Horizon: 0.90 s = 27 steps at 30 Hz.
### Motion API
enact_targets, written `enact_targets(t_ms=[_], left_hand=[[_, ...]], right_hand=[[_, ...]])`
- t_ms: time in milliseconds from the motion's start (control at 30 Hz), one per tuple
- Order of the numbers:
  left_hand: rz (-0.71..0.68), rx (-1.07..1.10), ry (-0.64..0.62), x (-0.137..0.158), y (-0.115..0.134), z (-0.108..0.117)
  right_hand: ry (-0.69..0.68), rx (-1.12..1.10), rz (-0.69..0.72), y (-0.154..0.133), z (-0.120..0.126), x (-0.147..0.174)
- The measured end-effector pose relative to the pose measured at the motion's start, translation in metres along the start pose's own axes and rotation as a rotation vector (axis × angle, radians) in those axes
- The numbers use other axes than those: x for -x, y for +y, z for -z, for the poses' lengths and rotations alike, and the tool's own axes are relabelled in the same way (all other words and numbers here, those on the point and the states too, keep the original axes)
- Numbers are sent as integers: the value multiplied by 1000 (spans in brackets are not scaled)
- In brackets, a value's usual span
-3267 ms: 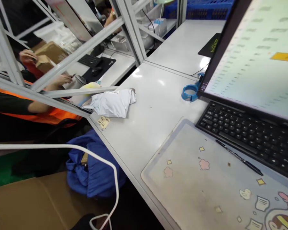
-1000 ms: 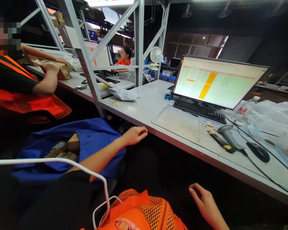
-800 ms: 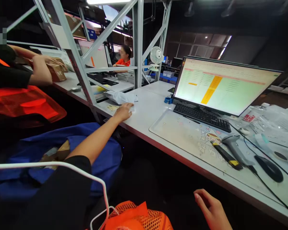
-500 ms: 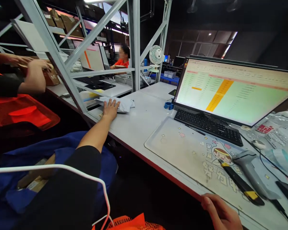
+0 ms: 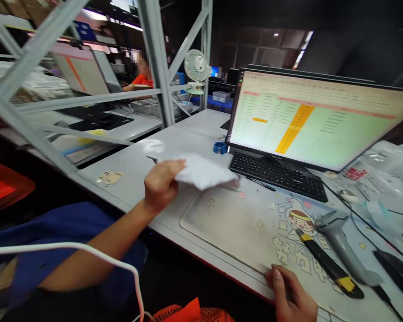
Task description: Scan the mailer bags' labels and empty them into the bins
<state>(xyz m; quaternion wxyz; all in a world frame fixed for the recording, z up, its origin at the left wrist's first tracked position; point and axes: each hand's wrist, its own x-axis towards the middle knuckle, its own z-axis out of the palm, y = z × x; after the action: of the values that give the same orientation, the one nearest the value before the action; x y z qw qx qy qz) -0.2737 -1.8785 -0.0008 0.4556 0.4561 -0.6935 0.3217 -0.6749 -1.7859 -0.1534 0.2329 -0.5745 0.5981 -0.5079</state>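
My left hand [image 5: 163,185] is closed on one end of a white mailing bag [image 5: 201,172], raised over the table and slightly blurred. The bag's far end hangs over the upper left part of a desk mat [image 5: 228,223]. My right hand [image 5: 292,295] rests at the table's front edge, loosely curled with thumb and fingers apart, and nothing shows in it. Nearest to that hand on the mat lie a black and yellow utility knife [image 5: 329,264] and a grey barcode scanner [image 5: 349,250].
A monitor [image 5: 309,120] and black keyboard [image 5: 278,176] stand behind the mat. A blue tape roll [image 5: 219,148] sits left of them. Clear plastic bags [image 5: 386,174] lie at right. A metal rack frame [image 5: 154,62] rises at left, with another person [image 5: 143,78] beyond it. A white cable [image 5: 87,250] crosses below.
My left hand, flat on the mailing bag before, has gripped it, lifted it and carried it right towards the mat. Small tan cards now show on the table. My right hand stays at the edge.
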Motion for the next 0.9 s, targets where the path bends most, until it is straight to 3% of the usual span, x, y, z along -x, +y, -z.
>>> enact_targets(t_ms=[67, 133, 200, 267, 333, 433, 633, 733, 800, 900], left_hand=[[-108, 247, 32, 2, 55, -9], [-117, 439, 13, 3, 96, -19], [-164, 607, -33, 1, 120, -30], [-253, 751, -106, -2, 129, -38], [-300, 844, -169, -2, 125, -41], [-216, 842, -249, 10, 102, -38], [139, 606, -632, 54, 11, -22], [213, 362, -810, 49, -28, -13], [273, 198, -817, 30, -33, -9], [277, 162, -778, -11, 1, -19]], right_hand=[[-17, -121, -61, -3, -3, -1], [-18, -245, -115, -6, -6, -4], [16, -308, -140, -8, -7, -6], [62, -292, -148, -8, -8, -9], [89, -232, -173, -6, -7, -11], [99, -186, -218, -3, -7, -12], [63, -420, -250, -10, -12, -13], [98, -505, -205, -15, -12, -16], [96, -524, -189, -15, -11, -18], [69, -530, -176, -13, -12, -19]])
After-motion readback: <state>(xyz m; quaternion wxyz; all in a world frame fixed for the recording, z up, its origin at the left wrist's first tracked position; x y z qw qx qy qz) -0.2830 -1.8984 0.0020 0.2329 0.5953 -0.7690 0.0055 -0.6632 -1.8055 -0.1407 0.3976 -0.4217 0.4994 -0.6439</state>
